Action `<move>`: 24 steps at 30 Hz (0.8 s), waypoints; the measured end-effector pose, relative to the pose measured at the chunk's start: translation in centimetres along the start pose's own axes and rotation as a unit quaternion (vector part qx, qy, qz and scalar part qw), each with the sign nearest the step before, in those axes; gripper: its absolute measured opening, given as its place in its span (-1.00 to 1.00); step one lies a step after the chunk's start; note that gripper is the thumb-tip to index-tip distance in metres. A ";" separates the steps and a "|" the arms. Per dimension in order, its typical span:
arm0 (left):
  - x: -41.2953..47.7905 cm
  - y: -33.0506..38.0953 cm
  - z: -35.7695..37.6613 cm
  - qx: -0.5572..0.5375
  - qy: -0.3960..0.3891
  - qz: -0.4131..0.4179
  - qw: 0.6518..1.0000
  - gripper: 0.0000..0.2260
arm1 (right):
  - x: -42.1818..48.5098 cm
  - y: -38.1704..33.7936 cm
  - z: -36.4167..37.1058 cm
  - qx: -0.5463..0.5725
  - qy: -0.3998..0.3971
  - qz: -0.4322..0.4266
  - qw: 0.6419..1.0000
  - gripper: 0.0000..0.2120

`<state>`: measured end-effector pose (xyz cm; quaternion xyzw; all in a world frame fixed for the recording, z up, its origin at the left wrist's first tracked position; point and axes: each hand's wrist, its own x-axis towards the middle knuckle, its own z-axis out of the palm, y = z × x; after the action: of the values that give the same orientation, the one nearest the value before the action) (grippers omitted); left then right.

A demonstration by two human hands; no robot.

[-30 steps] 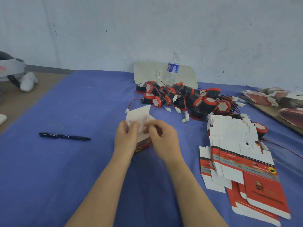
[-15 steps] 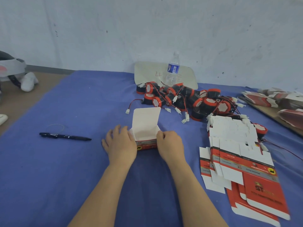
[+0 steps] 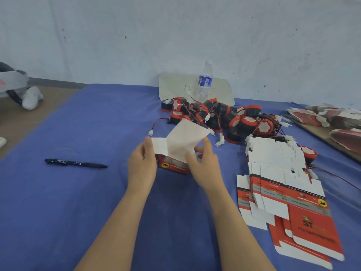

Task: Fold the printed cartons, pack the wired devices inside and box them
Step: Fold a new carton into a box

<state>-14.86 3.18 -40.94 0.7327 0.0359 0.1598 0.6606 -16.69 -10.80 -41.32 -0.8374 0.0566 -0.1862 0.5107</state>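
Note:
A small red printed carton (image 3: 172,166) is held above the blue cloth (image 3: 97,202) in the middle, its white flaps spread open upward. My left hand (image 3: 141,166) grips its left side, thumb on a white side flap. My right hand (image 3: 203,163) pinches the right side under the large white lid flap. Behind it lies a heap of red-and-black wired devices (image 3: 220,118) with white plugs. A stack of flat unfolded cartons (image 3: 283,188) lies to the right.
A black pen (image 3: 76,163) lies at the left. A water bottle (image 3: 204,83) stands at the back before a pale board (image 3: 175,87). More flat cartons (image 3: 332,120) sit on a board at the far right. A white headset (image 3: 13,83) lies off the cloth, left.
The carton stood on the cloth with both hands pressed beside it half a second ago; now it is lifted and turned, its lid flap tilted to the right, both hands gripping its sides.

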 end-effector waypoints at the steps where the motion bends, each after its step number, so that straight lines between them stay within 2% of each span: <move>1: 0.1 -0.3 -0.1 0.024 0.000 -0.002 1.000 -0.65 | 0.1 0.0 -0.1 0.008 0.019 0.006 1.000 -0.73; 2: 0.2 -0.8 -0.1 0.053 0.002 0.003 0.999 -0.75 | 0.2 -0.2 -0.2 0.015 0.038 0.017 0.999 -0.84; 3: 0.1 -1.0 -0.2 0.077 -0.003 0.007 0.997 -0.84 | 0.2 -0.3 -0.2 0.023 0.054 0.015 0.998 -0.70; 5: -0.1 -1.0 -0.1 0.097 -0.021 0.045 0.994 -0.66 | 0.0 -0.4 -0.1 0.027 0.069 0.021 0.997 -0.42; 6: -0.1 -1.0 0.0 0.101 -0.028 0.071 0.992 -0.61 | 0.0 -0.5 0.0 0.019 0.074 0.021 0.997 -0.38; 8: -0.3 -0.5 0.3 0.086 -0.040 0.102 0.990 -0.66 | -0.1 -0.6 0.1 -0.011 0.063 0.024 0.998 -0.40; 11: -0.7 -0.1 0.5 0.027 -0.076 0.086 0.993 -0.81 | -0.1 -0.8 0.0 -0.023 0.043 0.039 0.998 -0.39; 12: -0.8 -0.1 0.6 0.017 -0.083 0.085 0.993 -0.75 | -0.2 -1.0 -0.1 -0.012 0.046 0.051 0.998 -0.37; 14: -1.0 0.0 0.7 0.018 -0.088 0.095 0.991 -0.49 | -0.2 -1.3 -0.3 0.000 0.047 0.082 0.996 -0.28; 16: -1.3 0.2 0.7 0.037 -0.075 0.112 0.990 -0.44 | -0.1 -1.6 -0.5 -0.001 0.042 0.106 0.993 -0.18; 18: -1.4 0.4 0.7 0.045 -0.062 0.100 0.992 -0.49 | -0.1 -1.6 -0.7 0.035 0.029 0.106 0.993 -0.28; 21: -1.1 0.2 0.7 0.059 -0.053 0.072 0.994 -0.43 | 0.1 -1.2 -0.9 0.108 -0.031 0.087 0.990 -0.49; 24: -0.6 0.0 0.7 0.049 -0.054 0.065 0.995 -0.65 | 0.3 -0.7 -1.2 0.121 -0.054 0.055 0.990 -0.68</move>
<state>-15.26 2.39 -41.09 0.7722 -0.0399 0.1604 0.6135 -16.88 -11.55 -40.10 -0.7741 0.0521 -0.1177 0.6198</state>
